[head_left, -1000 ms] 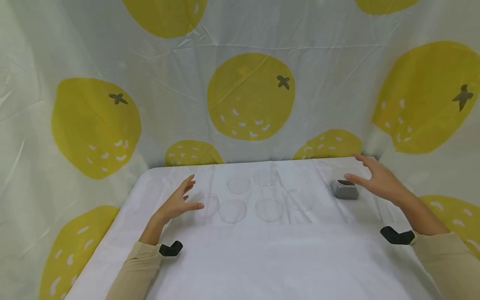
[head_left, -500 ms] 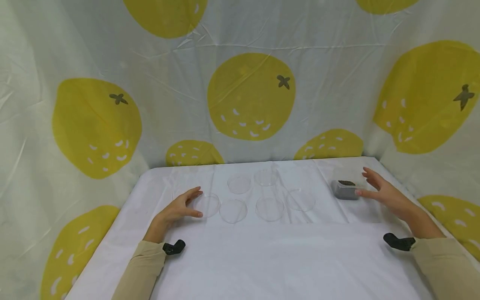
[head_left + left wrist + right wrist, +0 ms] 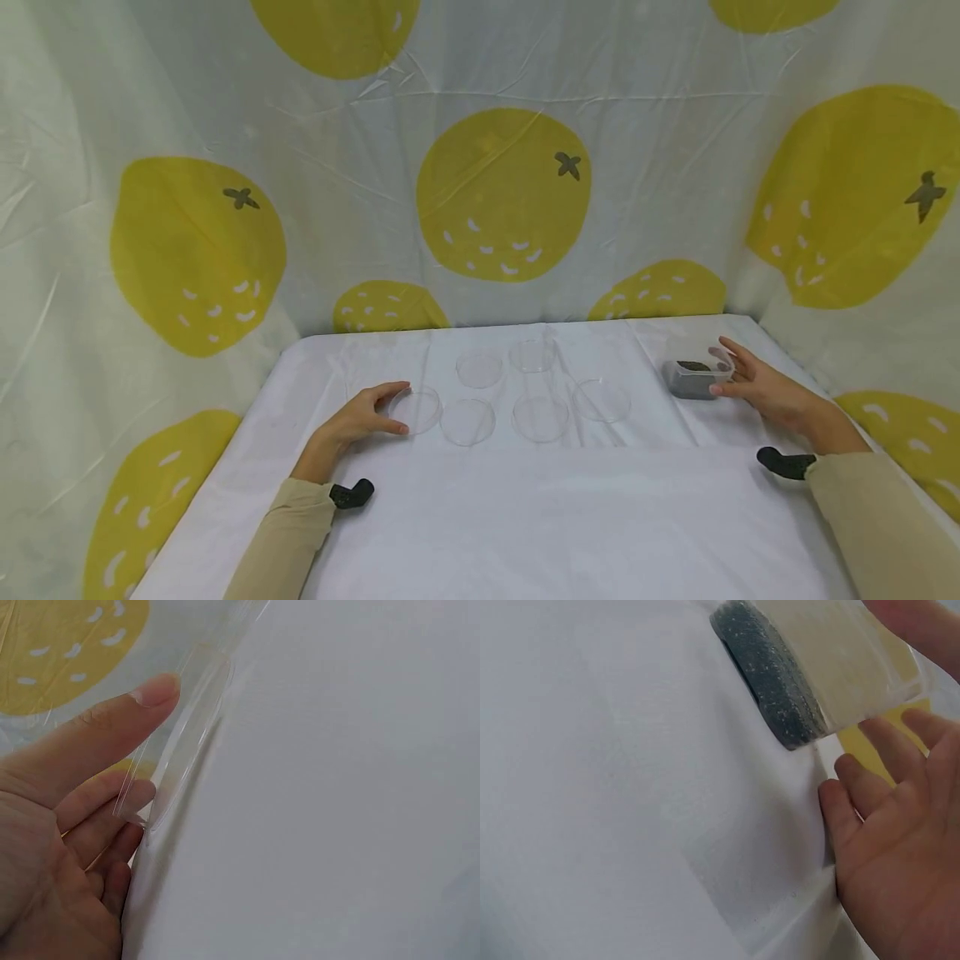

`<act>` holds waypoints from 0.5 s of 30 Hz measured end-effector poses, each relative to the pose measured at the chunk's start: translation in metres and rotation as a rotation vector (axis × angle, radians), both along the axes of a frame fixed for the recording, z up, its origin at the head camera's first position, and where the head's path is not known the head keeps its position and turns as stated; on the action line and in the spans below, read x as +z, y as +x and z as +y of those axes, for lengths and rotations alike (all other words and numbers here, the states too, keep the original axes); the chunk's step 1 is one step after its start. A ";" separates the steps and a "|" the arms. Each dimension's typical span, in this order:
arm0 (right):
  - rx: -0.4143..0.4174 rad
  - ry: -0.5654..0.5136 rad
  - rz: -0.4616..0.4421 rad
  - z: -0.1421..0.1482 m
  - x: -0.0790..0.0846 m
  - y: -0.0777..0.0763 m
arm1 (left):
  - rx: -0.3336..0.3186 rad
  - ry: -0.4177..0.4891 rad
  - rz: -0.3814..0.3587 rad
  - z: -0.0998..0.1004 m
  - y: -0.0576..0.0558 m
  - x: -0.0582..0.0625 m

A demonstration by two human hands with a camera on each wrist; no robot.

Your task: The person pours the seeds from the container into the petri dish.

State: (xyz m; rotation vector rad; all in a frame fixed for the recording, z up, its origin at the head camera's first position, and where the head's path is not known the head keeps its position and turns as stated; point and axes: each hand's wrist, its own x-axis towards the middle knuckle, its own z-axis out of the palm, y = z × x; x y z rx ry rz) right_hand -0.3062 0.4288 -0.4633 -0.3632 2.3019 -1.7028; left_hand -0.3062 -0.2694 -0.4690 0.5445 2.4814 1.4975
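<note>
My left hand (image 3: 362, 415) holds the left edge of a clear round petri dish (image 3: 416, 411), thumb on the near side and index finger on the far side. In the left wrist view the thumb (image 3: 157, 690) overlaps the dish's clear wall (image 3: 199, 735). On the right side of the table, my right hand (image 3: 761, 387) grips the right end of a clear plastic container (image 3: 693, 386) with dark grainy material at its bottom. The right wrist view shows this dark layer (image 3: 769, 679) below the container's clear upper wall, with several fingertips along the wall.
Several more clear dishes stand mid-table, among them a near one (image 3: 467, 422), a back one (image 3: 532, 356) and a right one (image 3: 602, 401). A white cloth (image 3: 570, 517) covers the table. Behind it hangs a lemon-print curtain (image 3: 645, 192).
My left hand has come down and right from above the table to the left dish's edge. My right hand has lowered from beside the container and closed on its right end.
</note>
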 end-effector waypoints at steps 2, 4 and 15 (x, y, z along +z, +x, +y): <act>0.021 0.010 0.008 0.001 0.000 -0.003 | 0.006 0.005 -0.011 0.000 0.000 0.000; 0.028 0.023 0.028 0.000 0.000 -0.005 | 0.011 0.006 -0.019 0.000 0.000 -0.001; -0.069 -0.037 0.053 -0.006 -0.001 -0.004 | -0.025 -0.001 0.006 -0.002 -0.002 -0.002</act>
